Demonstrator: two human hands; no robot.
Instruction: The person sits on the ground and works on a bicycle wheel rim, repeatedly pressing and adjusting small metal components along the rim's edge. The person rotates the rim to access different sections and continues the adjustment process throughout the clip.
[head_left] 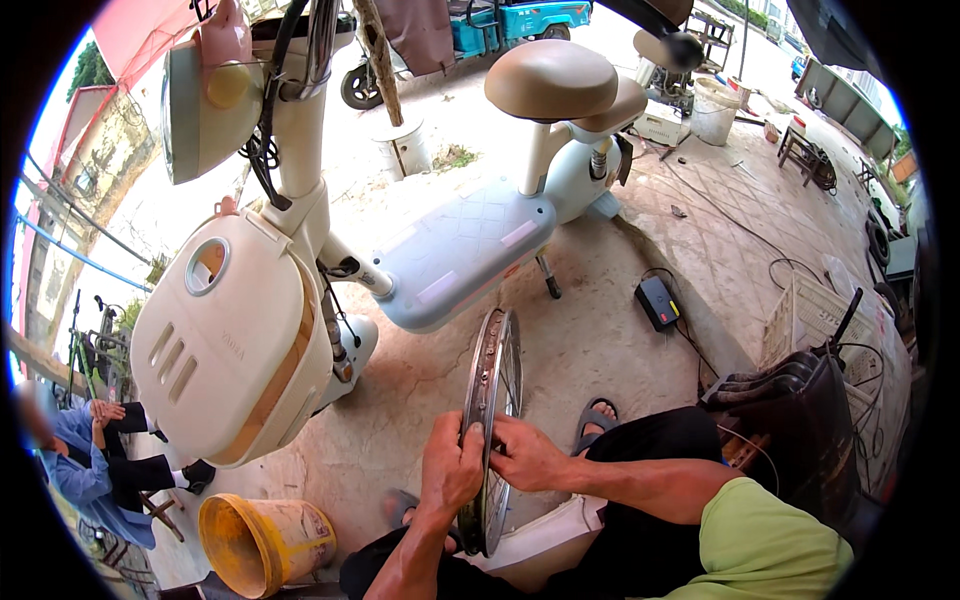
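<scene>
A spoked metal wheel rim, with no tyre visible on it, stands upright between my legs, in front of a cream and pale blue scooter. My left hand grips the rim from the left, thumb raised along it. My right hand is closed on the same rim from the right, at about the same height. Some of my fingertips are hidden by the rim. My sandalled feet rest on the concrete ground on either side of the wheel.
A yellow bucket stands at lower left, near a seated person. A black device with cables lies to the right, near a white crate and a dark bag. A blue three-wheeler is behind the scooter.
</scene>
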